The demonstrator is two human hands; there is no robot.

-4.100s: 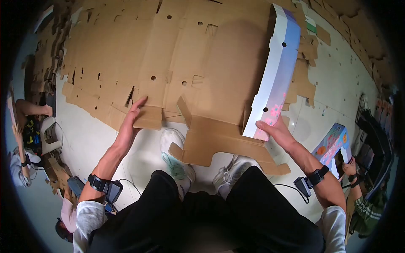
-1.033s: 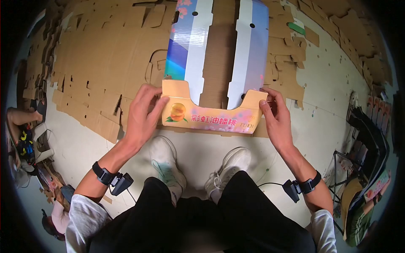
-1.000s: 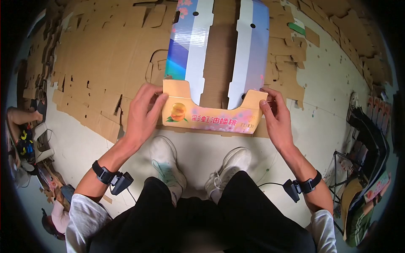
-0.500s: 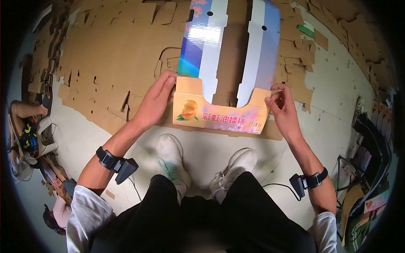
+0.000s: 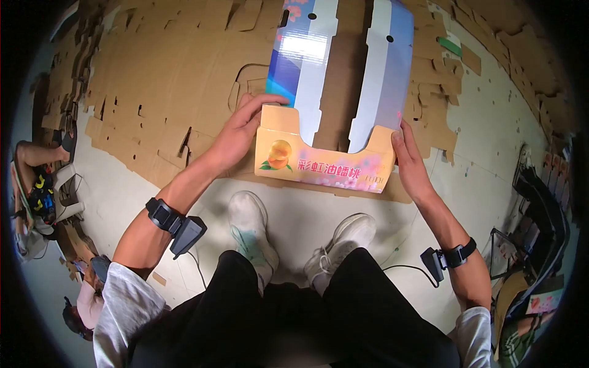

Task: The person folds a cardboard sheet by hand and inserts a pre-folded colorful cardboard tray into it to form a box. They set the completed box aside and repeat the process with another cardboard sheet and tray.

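The box [image 5: 374, 92] lies btwn the two hands on flat brown cardboard [image 5: 178, 80], its peach-print end panel [image 5: 328, 162] turned twd the wearer. L hand [image 5: 236, 135] is at the panel's L top corner, its fingers [image 5: 267, 99] reaching fwd, close together, over the outer edge of the blue side; its thumb is mostly hidden, so can't tell if it's pinching. R hand [image 5: 412, 168] is at the R corner, digits close together & pointing fwd, tips touching the outer edge near the panel; can't tell if it's a real pinch or just a press. Panel has a wide U cut along its top, directly btwn the fingers of both hands, w/ a peach pic nearer the L hand & pink lettering mid. Fwd of the fingers, two white flaps run along the top w/ a long brown gap btwn them; a round hole shows on each half. A green strip [image 5: 450, 46] is beyond the R fingers, off to the R. Wearer's shoes [image 5: 247, 222] are on the pale floor [image 5: 288, 211], nearer the body than the fingers. Black wrist straps [image 5: 162, 214] w/ cables sit behind both hands. Other ppl show at the far L & R edges, well apart from the fingers.
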